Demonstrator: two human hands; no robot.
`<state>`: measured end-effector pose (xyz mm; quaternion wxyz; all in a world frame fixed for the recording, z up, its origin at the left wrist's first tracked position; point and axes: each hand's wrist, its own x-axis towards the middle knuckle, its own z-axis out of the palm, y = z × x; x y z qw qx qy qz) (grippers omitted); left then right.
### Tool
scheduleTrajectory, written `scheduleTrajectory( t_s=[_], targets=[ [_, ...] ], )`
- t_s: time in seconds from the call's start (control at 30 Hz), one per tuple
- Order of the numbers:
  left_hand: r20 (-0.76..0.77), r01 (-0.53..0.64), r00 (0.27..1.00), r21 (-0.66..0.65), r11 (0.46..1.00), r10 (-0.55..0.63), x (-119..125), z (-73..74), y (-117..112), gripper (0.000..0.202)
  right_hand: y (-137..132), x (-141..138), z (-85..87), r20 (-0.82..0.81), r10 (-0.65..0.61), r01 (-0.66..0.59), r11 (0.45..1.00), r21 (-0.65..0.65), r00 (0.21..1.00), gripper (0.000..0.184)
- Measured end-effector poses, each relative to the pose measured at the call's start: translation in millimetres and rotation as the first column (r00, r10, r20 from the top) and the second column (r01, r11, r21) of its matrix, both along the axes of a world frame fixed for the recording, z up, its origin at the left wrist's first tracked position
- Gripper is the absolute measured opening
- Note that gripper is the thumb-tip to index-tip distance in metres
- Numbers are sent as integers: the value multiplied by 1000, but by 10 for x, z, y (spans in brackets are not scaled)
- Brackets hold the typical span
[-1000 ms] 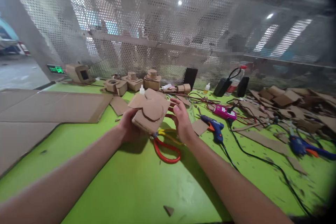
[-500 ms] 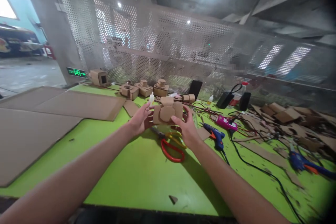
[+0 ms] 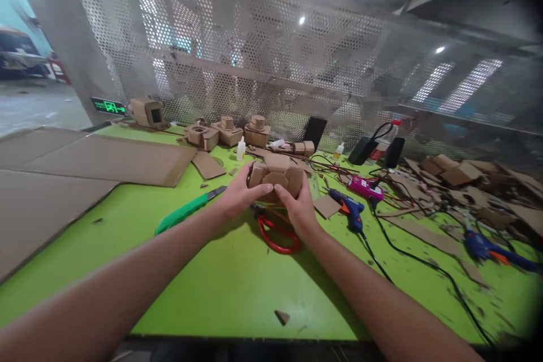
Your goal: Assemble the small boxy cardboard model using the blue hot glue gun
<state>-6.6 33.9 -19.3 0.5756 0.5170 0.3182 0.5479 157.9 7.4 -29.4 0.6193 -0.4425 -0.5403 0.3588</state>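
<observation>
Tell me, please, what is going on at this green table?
A person grips a small brown cardboard model of layered rounded pieces between the left hand and the right hand, over the lime-green table. Red-handled scissors lie beneath the hands, with a green utility knife to the left and a blue glue gun to the right. Large flat cardboard sheets cover the table's left end.

Lit green exit sign on the pillar — symbols only.

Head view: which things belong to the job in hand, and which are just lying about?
In hand: cardboard model, gripped by left hand and right hand.
Lying about: red scissors, green utility knife, blue glue gun, glue bottle, cardboard sheets.
</observation>
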Motion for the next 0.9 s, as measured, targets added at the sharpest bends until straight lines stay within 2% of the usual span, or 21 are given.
scheduleTrajectory(
  t_s=[0.13, 0.2, 0.3, 0.43, 0.53, 0.63, 0.77, 0.9],
  targets=[
    [-109, 16, 994, 27, 1000, -13, -32, 21, -31, 82, 16, 22, -38, -20, 47, -46, 998, 51, 999, 88],
    [-121, 20, 993, 41, 999, -15, -53, 39, -35, 78, 17, 23, -66, 29, 39, -42, 994, 97, 999, 85],
    [-80, 36, 996, 17, 999, -35, -46, 31, -36, 64, 16, 28, -102, 148, -45, 19, 985, 173, 988, 91],
    [46, 41, 998, -38, 998, -39, 30, -37, -31, 52, 10, 44, -105, 289, -133, 60, 967, 249, 948, 95],
    [92, 5, 996, -83, 997, 2, 79, -37, -42, 42, 9, 50, -92, 361, -167, 63, 957, 282, 918, 94],
    [94, -51, 993, -150, 987, 65, 103, 38, -80, 36, 9, 52, -97, 399, -187, 65, 952, 300, 898, 94],
    [100, -71, 990, -217, 974, 95, 110, 143, -135, 47, 13, 65, -123, 432, -203, 59, 944, 323, 879, 95],
    [54, -89, 994, -159, 983, 99, 75, 122, -107, 55, 19, 83, -128, 435, -168, 1, 934, 358, 885, 94]
  ],
)
